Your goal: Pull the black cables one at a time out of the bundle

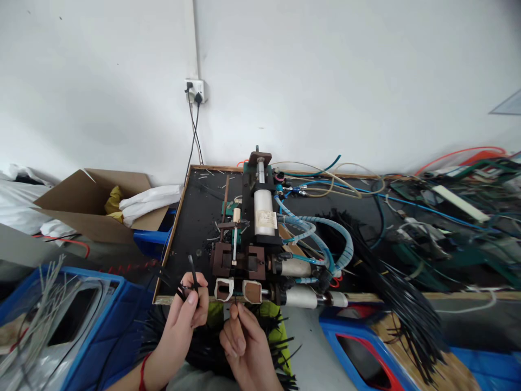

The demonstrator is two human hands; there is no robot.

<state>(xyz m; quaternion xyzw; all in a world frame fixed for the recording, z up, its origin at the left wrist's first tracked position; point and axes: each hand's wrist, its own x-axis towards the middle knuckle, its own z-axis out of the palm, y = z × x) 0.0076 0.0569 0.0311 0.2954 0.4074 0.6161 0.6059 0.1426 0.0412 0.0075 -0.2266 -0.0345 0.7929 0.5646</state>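
Observation:
My left hand (184, 315), with a red string round its wrist, is closed on a few short black cables (192, 270) whose ends stick up past the fingers. In front of the machine, my right hand (247, 338) pinches a thin black wire (235, 296) between thumb and forefinger. The wire's upper end points between two brown pads with white edging, the left pad (224, 289) and the right pad (252, 291). Behind them stands the pneumatic machine (222, 260) with its white cylinder (265, 212). Below both hands, a bundle of black cables (203, 347) lies over the lap.
A thick bundle of black cables (391, 293) hangs over the bench's front edge (360, 297) at right. Blue air hoses (344, 233) loop beside the machine. Blue bins (109, 326) stand at lower left, an open cardboard box (81, 222) behind. Tangled equipment (448, 233) occupies the far right.

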